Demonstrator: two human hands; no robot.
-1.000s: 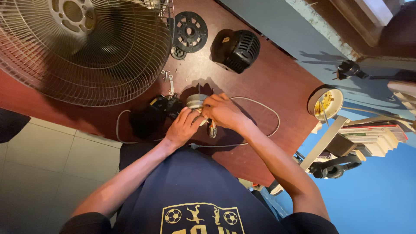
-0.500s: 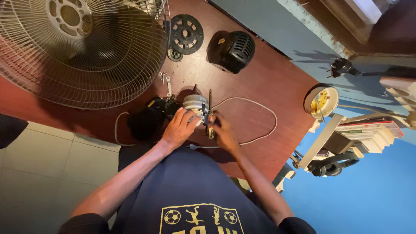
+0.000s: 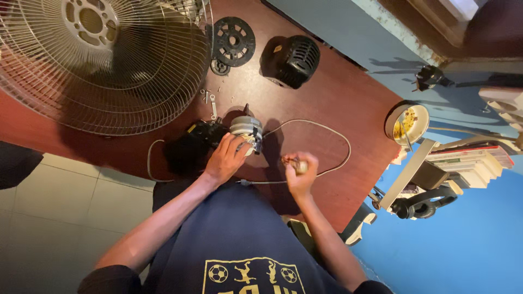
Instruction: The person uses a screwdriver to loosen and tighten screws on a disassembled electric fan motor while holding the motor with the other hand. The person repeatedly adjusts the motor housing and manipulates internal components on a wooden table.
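Motor: the silver fan motor [image 3: 246,130] stands on the red-brown worktop [image 3: 338,98], just in front of your chest, its black shaft pointing away from you.
Left hand: your left hand [image 3: 226,158] rests on the near side of the motor, fingers curled against its casing and steadying it.
Right hand: your right hand [image 3: 299,171] sits to the right of the motor, apart from it, closed in a fist around a small tool handle [image 3: 298,165]; you cannot tell what kind of tool it is.
Black part: a dark housing piece [image 3: 199,136] lies touching the motor on its left.
Cable: a grey cord [image 3: 332,136] loops out to the right of the motor and back toward your right hand.
Screws: small screws and a metal bit [image 3: 211,100] lie just beyond the motor.
Fan guard: the wire grille [image 3: 103,65] lies beyond the motor to the left, overhanging the worktop edge.
Black disc: a round plastic disc [image 3: 233,41] lies well beyond the motor.
Rear cover: a black vented motor cover [image 3: 291,61] lies beyond the motor to the right.
Bowl: a round bowl [image 3: 407,122] sits far right of the motor, at the worktop edge.
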